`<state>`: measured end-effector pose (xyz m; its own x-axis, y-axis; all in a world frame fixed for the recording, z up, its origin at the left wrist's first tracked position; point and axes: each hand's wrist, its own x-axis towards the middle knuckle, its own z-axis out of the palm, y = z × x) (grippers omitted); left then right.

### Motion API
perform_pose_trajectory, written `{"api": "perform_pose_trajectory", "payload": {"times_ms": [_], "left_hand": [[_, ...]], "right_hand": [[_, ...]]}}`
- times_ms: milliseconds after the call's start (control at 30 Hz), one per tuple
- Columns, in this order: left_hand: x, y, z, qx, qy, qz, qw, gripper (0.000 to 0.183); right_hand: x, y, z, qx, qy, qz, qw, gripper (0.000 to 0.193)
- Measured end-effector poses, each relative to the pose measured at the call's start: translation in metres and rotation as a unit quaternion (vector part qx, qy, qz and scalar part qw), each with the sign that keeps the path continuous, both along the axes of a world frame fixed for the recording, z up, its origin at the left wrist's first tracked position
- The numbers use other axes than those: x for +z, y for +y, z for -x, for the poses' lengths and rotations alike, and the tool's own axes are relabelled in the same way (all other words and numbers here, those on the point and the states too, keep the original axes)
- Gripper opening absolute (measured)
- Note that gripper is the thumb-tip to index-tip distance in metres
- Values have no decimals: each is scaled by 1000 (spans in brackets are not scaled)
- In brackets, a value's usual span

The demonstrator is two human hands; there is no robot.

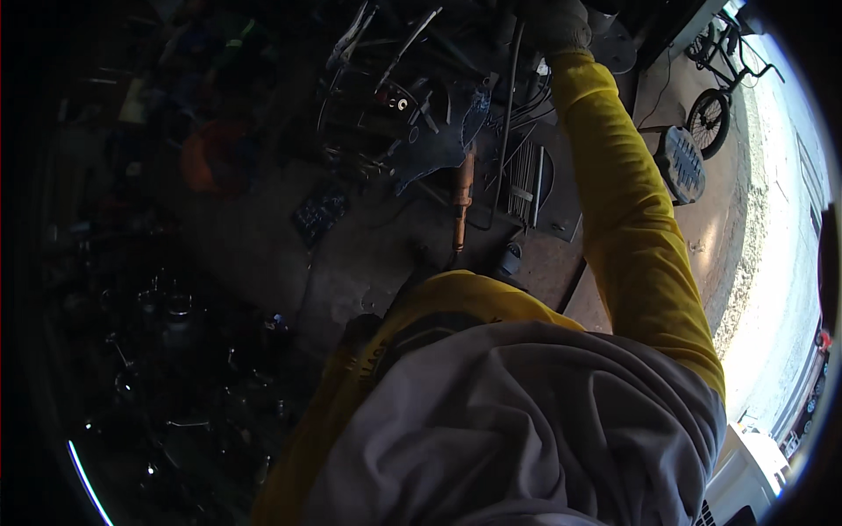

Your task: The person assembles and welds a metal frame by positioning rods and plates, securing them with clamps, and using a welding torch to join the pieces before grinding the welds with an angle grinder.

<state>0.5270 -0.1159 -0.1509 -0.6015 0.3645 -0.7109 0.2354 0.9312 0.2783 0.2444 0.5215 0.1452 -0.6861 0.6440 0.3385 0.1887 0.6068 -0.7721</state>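
Above the cluttered workbench (pixel 368 254), right hand (pixel 554 22) gloved, fingers unclear.

Pale knitted cloth glove (pixel 559 22) on the right hand, coarse and matt. Soft yellow cloth sleeve (pixel 627 202), matt; grey cloth garment (pixel 517 430) likewise. Dull dark metal worktop (pixel 368 254), rough, scuffed. Long coppery metal torch (pixel 461 197), faintly glossy. Thin grey metal rods (pixel 524 180), bare, dull. Shiny metal tongs (pixel 351 35) far left.

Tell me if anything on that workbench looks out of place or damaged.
Nothing is plainly damaged, but the workbench is messy: pliers, rods and wires lie crisscrossed, and an orange-handled tool lies loose among them. The gloved right hand reaches to the far edge. The dark left side is unreadable.
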Motion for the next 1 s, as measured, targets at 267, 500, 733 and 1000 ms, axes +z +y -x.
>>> {"api": "perform_pose_trajectory", "payload": {"times_ms": [267, 500, 733, 1000], "left_hand": [[32, 41, -15, 4, -5, -14, 1000, 31], [19, 69, 65, -20, 70, -124, 990, 24], [22, 70, 87, -189, 121, -57, 973, 32], [62, 59, 73, -253, -3, 44, 966, 33]], "right_hand": [[-9, 15, 5, 23, 84, 89, 992, 56], [-60, 49, -53, 72, 224, 48, 971, 34], [-370, 66, -283, -138, -297, 270, 905, 66], [-447, -86, -469, 174, -579, 384, 698, 63]]}}
